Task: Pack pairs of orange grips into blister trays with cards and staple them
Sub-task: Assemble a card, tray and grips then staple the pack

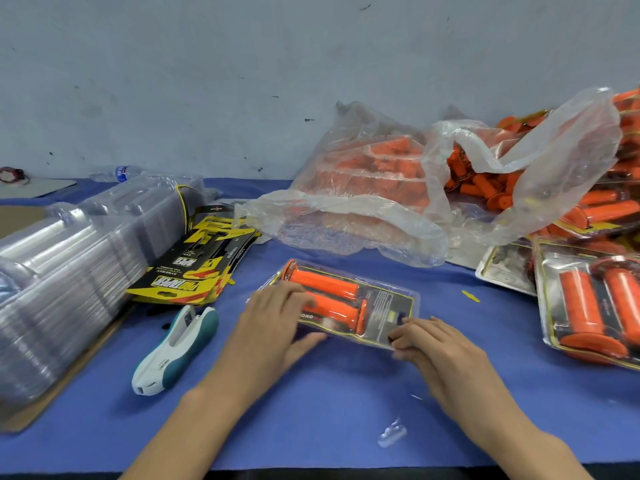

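Mid-frame, your left hand point(273, 327) lays flat fingers on the shiny clear tray point(398, 306) holding two round orange grips point(325, 282). Your right hand point(436, 344) pinches its near corner.

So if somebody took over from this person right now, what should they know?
Pack: a tray holding two grips and a card, lying mid-front.
Left hand: presses flat on its left end.
Right hand: pinches its near right corner.
Stapler: lies left of the hands, untouched.
Empty trays and cards are far left, the bag of loose grips is behind, and finished packs are on the right.
Done: this pair is in its tray. Whether it has staples cannot be seen.
Left: probably staple it, then pack more.
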{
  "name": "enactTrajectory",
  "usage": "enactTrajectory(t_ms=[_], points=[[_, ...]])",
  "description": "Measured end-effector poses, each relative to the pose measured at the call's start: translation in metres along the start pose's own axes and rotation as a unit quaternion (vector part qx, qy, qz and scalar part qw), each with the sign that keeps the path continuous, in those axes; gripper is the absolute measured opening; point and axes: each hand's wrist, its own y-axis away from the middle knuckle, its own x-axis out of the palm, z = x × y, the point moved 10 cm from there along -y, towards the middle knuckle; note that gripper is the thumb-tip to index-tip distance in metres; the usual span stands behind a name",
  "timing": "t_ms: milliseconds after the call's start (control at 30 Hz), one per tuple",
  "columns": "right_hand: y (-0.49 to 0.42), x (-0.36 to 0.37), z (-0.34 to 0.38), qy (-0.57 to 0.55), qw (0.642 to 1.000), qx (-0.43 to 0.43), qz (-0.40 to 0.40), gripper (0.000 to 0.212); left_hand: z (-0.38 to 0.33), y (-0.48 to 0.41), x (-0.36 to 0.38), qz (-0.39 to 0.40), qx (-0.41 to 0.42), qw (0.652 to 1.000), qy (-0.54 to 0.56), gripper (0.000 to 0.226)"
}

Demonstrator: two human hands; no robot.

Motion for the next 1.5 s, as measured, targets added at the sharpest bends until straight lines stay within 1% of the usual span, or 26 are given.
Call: enactTrajectory(t_ms=[33, 100, 133, 233, 300, 367, 433, 467, 500, 567, 633, 733, 867, 1000, 1133, 1233, 1300, 1400, 1500], points=[[0.002, 0.0, -0.009, -0.01, 1.0, 0.016, 0.008, 0.018, 0.016, 0.003, 0.003, 0.033, -0.019, 0.999, -0.021, 0.042], [0.006, 0.0, -0.022, -0.042, 0.998, 0.038, 0.026, 0.022, 0.034, 0.009, 0.006, 0.073, -0.043, 0.996, -0.036, 0.029], [0.007, 0.001, -0.024, -0.056, 0.997, 0.044, 0.033, 0.024, 0.035, 0.01, 0.006, 0.074, -0.04, 0.995, -0.043, 0.023], [0.007, 0.002, -0.027, -0.057, 0.997, 0.046, 0.039, 0.024, 0.025, 0.009, 0.005, 0.061, -0.014, 0.997, -0.055, 0.019], [0.007, 0.004, -0.026, -0.03, 0.998, 0.038, 0.052, 0.025, 0.02, 0.009, 0.007, 0.067, 0.0, 0.997, -0.05, 0.02], [0.007, 0.006, -0.022, 0.033, 0.998, 0.018, 0.053, 0.029, 0.015, 0.011, 0.01, 0.08, 0.014, 0.996, -0.047, 0.027], [0.004, 0.009, -0.014, 0.103, 0.994, 0.002, 0.033, 0.042, 0.012, 0.011, 0.012, 0.079, 0.026, 0.996, -0.039, 0.032], [0.002, 0.01, -0.009, 0.127, 0.992, -0.002, 0.017, 0.046, 0.011, 0.01, 0.013, 0.076, 0.03, 0.996, -0.034, 0.033], [0.0, 0.012, -0.004, 0.141, 0.99, -0.003, 0.0, 0.044, 0.009, 0.01, 0.013, 0.072, 0.033, 0.996, -0.028, 0.033], [-0.006, 0.015, 0.006, 0.155, 0.988, 0.002, -0.022, 0.034, 0.007, 0.009, 0.014, 0.067, 0.035, 0.997, -0.018, 0.032], [-0.013, 0.024, 0.016, 0.164, 0.986, -0.002, -0.02, 0.029, 0.006, 0.01, 0.015, 0.062, 0.033, 0.997, -0.014, 0.028], [-0.022, 0.038, 0.034, 0.173, 0.985, -0.024, 0.002, 0.032, 0.002, 0.011, 0.014, 0.049, 0.042, 0.998, -0.004, 0.014], [-0.031, 0.048, 0.049, 0.172, 0.983, -0.056, 0.023, 0.028, 0.001, 0.013, 0.016, 0.063, 0.038, 0.997, 0.004, 0.027], [-0.027, 0.041, 0.048, 0.184, 0.98, -0.079, 0.001, 0.023, 0.014, 0.016, 0.012, 0.085, 0.013, 0.996, 0.032, 0.032], [-0.019, 0.03, 0.032, 0.192, 0.979, -0.069, -0.028, 0.021, 0.022, 0.017, 0.008, 0.082, -0.003, 0.996, 0.038, 0.034], [-0.012, 0.018, 0.02, 0.194, 0.976, -0.077, -0.056, 0.017, 0.027, 0.018, 0.007, 0.08, -0.005, 0.996, 0.027, 0.034], [-0.009, 0.009, 0.007, 0.212, 0.973, -0.064, -0.066, 0.018, 0.033, 0.018, 0.005, 0.08, -0.01, 0.997, 0.022, 0.036], [-0.006, -0.001, -0.001, 0.231, 0.968, -0.056, -0.076, 0.013, 0.039, 0.02, 0.005, 0.079, -0.009, 0.997, 0.011, 0.038], [-0.005, 0.0, 0.004, 0.227, 0.969, -0.073, -0.068, 0.015, 0.043, 0.02, 0.005, 0.067, -0.015, 0.998, 0.004, 0.031]])
